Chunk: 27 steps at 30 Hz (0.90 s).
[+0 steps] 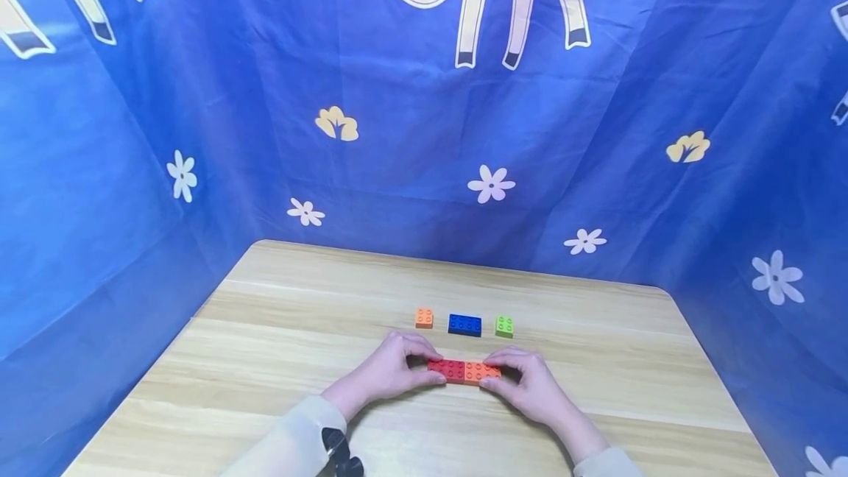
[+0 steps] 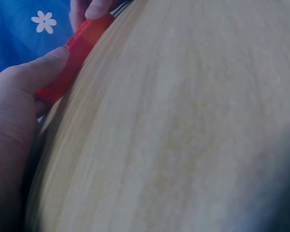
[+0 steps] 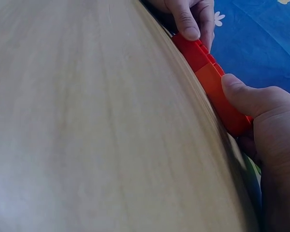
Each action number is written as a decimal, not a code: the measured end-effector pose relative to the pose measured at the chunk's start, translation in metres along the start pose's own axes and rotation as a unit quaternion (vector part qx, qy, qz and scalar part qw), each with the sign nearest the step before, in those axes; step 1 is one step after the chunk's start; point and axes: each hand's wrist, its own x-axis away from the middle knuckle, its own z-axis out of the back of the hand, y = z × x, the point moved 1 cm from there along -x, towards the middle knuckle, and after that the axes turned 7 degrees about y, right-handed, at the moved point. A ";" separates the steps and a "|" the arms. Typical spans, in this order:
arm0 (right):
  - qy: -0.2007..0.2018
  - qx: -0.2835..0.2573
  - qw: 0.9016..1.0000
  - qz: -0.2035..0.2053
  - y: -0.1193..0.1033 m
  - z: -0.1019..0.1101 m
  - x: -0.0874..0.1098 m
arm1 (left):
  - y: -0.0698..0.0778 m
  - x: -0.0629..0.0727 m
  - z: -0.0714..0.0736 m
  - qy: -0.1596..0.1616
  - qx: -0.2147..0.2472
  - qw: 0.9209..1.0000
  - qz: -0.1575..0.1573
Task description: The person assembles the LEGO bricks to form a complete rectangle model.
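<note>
A red building brick (image 1: 450, 370) and an orange building brick (image 1: 478, 372) lie end to end on the table, their short sides touching. My left hand (image 1: 395, 368) pinches the red brick between thumb and fingers from the left. From the right, my right hand (image 1: 528, 383) pinches the orange brick the same way. In the left wrist view, the left thumb (image 2: 53, 63) presses the near side of the red brick (image 2: 70, 72). The right wrist view shows the right thumb (image 3: 236, 89) on the side of the orange brick (image 3: 219, 99).
Behind the hands, a small orange brick (image 1: 424, 317), a blue brick (image 1: 465, 324) and a small green brick (image 1: 504, 326) stand in a row on the wooden table (image 1: 298, 300). A blue patterned curtain (image 1: 411, 168) encloses the table's back and sides.
</note>
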 end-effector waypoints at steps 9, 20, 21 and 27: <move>-0.017 -0.004 1.000 -0.018 -0.006 0.002 -0.001 | -0.001 0.002 -0.001 0.005 -0.001 1.000 -0.002; -0.029 -0.004 0.999 -0.029 -0.011 0.006 -0.005 | -0.003 0.002 0.000 0.000 0.000 1.000 0.008; -0.029 -0.004 0.999 -0.029 -0.012 0.007 -0.005 | -0.002 0.002 0.000 0.001 0.000 1.000 0.008; -0.024 -0.010 0.999 -0.038 -0.013 0.012 -0.010 | 0.001 0.002 -0.001 0.007 0.002 1.000 0.001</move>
